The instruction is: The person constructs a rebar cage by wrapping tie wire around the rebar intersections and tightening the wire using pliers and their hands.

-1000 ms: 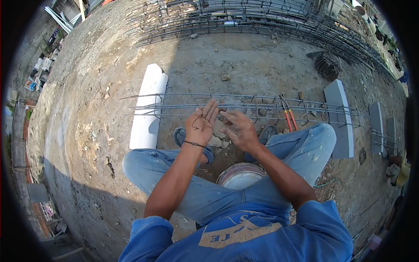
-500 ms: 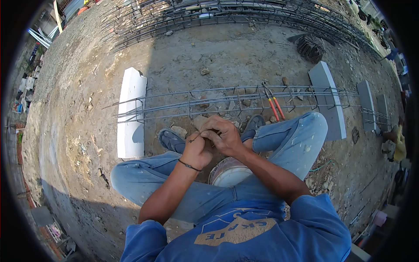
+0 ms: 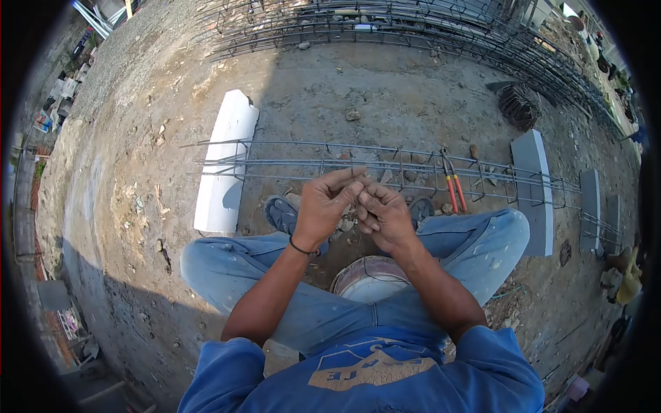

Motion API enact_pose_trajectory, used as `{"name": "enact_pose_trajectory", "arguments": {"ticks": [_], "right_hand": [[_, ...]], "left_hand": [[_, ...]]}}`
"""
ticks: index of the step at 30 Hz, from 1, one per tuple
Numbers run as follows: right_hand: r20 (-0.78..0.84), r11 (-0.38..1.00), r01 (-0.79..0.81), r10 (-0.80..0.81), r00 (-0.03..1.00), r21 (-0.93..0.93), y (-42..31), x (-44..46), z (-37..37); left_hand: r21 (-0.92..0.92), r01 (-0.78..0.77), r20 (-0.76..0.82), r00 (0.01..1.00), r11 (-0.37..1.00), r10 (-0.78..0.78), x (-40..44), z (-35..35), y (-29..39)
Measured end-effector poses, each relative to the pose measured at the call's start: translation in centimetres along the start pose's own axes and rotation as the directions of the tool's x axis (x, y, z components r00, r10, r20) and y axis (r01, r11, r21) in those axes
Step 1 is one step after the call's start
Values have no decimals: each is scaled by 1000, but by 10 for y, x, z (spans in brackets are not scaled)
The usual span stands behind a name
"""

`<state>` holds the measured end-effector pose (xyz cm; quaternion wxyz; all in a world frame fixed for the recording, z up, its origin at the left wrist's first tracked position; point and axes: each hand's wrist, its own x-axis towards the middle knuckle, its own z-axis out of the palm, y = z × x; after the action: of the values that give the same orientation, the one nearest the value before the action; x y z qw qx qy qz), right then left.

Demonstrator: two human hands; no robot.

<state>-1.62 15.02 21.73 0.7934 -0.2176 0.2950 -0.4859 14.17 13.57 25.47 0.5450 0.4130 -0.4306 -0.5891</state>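
My left hand (image 3: 326, 210) and my right hand (image 3: 387, 215) meet above the near side of a long, thin rebar cage (image 3: 289, 163). Thumbs and fingers of both are pinched together at the tips on a thin dark wire (image 3: 363, 253), part of which hangs below them. Its exact path between the fingertips is too small to make out. Red-handled cutters (image 3: 456, 191) lean on the cage to the right of my hands. Between my legs is a round whitish container (image 3: 372, 279).
The cage rests on a white block (image 3: 227, 162) at left and grey blocks (image 3: 533, 193) at right. More rebar cages (image 3: 385, 34) lie across the far side. A dark bundle of rods (image 3: 518, 107) lies at the upper right. Small stones dot the ground.
My left palm was open with the wire on it; its fingers are now closed. Both hands came together low, then rose away from my body. The view shifted and came back.
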Motion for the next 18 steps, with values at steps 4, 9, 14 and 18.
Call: {"name": "enact_pose_trajectory", "arguments": {"ticks": [4, 9, 14, 18], "right_hand": [[-132, 986, -158, 150, 980, -53, 24, 9, -4], [-142, 950, -310, 303, 942, -32, 72, 26, -41], [-270, 901, -425, 388, 881, -90, 90, 27, -38], [-282, 838, -512, 453, 845, -187, 124, 44, -57]], "left_hand": [[240, 74, -75, 996, 968, -57, 6, -23, -41], [98, 228, -260, 945, 969, -197, 9, -49, -93], [-141, 443, -351, 814, 885, -463, 6, -85, -149], [-350, 455, -500, 648, 819, -574, -14, -89, -180]]}}
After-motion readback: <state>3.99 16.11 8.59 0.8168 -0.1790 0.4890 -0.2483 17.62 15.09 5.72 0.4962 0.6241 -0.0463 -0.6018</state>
